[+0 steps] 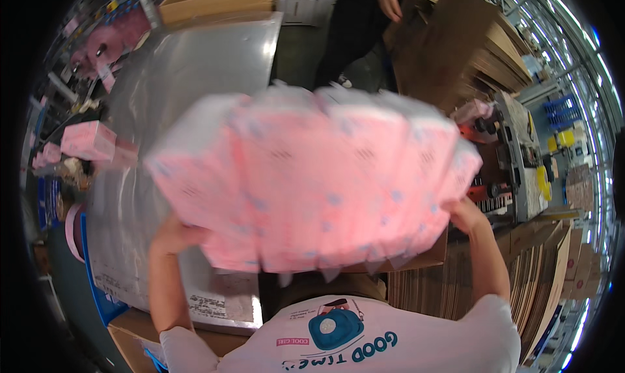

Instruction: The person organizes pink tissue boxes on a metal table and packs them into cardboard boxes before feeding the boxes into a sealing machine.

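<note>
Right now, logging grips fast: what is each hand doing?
Left hand: closed on the left end of the row of pink plastic-wrapped packs.
Right hand: closed on its right end.

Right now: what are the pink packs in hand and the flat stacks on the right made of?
Pink packs: probably glossy plastic film wrap, judging by sheen and crimped fin ends; motion blur leaves contents unclear. Left hand and right hand grip the row's ends. Flat stacks: brown corrugated cardboard, matte, with layered edges showing.
</note>
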Demonstrator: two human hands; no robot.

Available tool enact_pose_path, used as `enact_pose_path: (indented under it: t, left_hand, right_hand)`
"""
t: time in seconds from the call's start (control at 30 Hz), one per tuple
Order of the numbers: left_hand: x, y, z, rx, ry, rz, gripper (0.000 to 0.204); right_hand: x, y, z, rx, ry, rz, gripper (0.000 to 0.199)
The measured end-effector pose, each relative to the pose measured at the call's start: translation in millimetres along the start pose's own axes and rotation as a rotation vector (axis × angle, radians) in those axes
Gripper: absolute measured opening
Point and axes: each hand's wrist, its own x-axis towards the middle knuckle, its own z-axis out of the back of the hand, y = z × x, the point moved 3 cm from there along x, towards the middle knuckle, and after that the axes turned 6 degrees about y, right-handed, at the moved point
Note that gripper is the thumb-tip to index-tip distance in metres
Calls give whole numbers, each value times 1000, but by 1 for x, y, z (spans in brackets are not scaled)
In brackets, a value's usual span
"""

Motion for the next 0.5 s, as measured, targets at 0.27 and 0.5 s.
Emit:
enact_pose_path:
  t: [0.27,0.5]
  left_hand:
    - [109,182,-188,-257,60,401,51]
    - [114,97,-200,519,-268,-259,60]
  right_hand:
    - [-29,-251,97,-8,-524,-169,36]
    - [-22,-158,87,-629,-618,385,90]
